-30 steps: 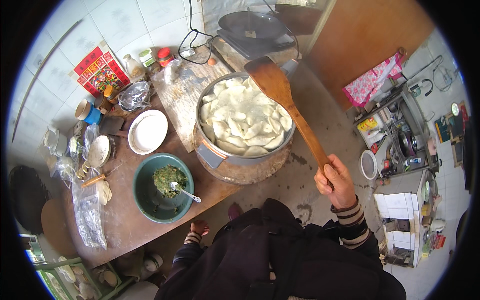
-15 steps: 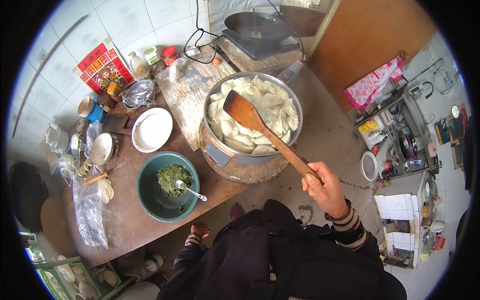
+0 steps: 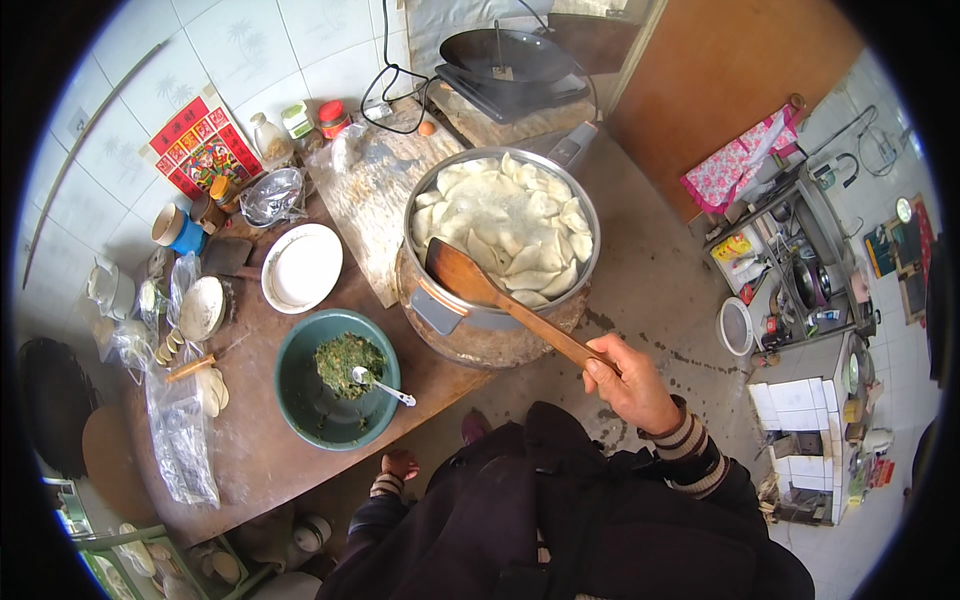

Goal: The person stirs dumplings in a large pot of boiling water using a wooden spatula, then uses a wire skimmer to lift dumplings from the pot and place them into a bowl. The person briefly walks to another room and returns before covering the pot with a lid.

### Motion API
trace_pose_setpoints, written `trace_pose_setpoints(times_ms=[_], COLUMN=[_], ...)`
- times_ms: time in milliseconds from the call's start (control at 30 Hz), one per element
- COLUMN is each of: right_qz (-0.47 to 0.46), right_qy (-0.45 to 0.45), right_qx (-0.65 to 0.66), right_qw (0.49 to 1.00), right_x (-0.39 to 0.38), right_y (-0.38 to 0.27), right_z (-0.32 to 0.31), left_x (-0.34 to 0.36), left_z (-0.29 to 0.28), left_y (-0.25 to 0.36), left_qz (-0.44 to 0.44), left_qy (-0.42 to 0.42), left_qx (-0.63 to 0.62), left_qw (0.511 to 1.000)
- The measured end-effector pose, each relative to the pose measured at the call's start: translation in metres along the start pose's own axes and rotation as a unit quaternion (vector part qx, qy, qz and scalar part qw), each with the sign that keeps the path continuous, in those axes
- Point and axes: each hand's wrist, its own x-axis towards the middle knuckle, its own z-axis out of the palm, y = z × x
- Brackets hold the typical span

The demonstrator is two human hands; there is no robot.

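My right hand (image 3: 633, 383) is closed round the handle of a wooden spatula (image 3: 540, 325). Its broad dark blade lies over the near left side of a large silver pot (image 3: 597, 232), by the rim. Inside, many pale dumplings (image 3: 515, 215) crowd the pot in whitish, frothy water. My left hand (image 3: 400, 463) hangs by the table's front edge, its fingers curled, with nothing visible in them. Left of the pot stands a green bowl (image 3: 290, 400) of chopped green filling (image 3: 348, 365), with a spoon (image 3: 385, 386) resting in it.
A white basin (image 3: 302, 268) sits behind the green bowl on the brown table (image 3: 265, 470). Dough wrappers (image 3: 212, 391), a rolling pin (image 3: 190, 367) and a plastic bag (image 3: 185, 450) lie at the left. Behind the pot are a dark wok (image 3: 510, 55) and a black cord (image 3: 392, 75).
The spatula blade has moved down and left, from above the dumplings to the pot's near left rim. My right hand has shifted slightly left and down with it.
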Motion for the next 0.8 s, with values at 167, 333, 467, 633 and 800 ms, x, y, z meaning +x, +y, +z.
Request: trace_pose_setpoints(times_ms=[167,333,467,633,800], right_qz=[-0.012,-0.083,-0.138,-0.146,-0.141], right_qy=[0.008,0.025,0.066,0.072,0.079], right_qx=[-0.048,-0.170,-0.251,-0.347,-0.373], right_qw=[0.999,0.982,0.956,0.924,0.914], right_x=[0.005,0.009,0.012,0.011,0.012], right_y=[-0.002,-0.003,0.000,0.005,0.008], right_z=[0.000,-0.002,0.004,0.007,0.007], left_x=[-0.001,-0.003,0.000,0.003,0.001], left_z=[0.002,0.001,-0.005,-0.012,-0.011], left_y=[-0.002,-0.004,-0.006,-0.012,-0.014], left_qz=[0.019,0.020,-0.004,-0.007,-0.011], left_qy=[0.003,0.015,-0.019,-0.080,-0.086], left_qx=[0.009,0.012,-0.027,-0.092,-0.113], left_qw=[1.000,1.000,0.999,0.993,0.990])
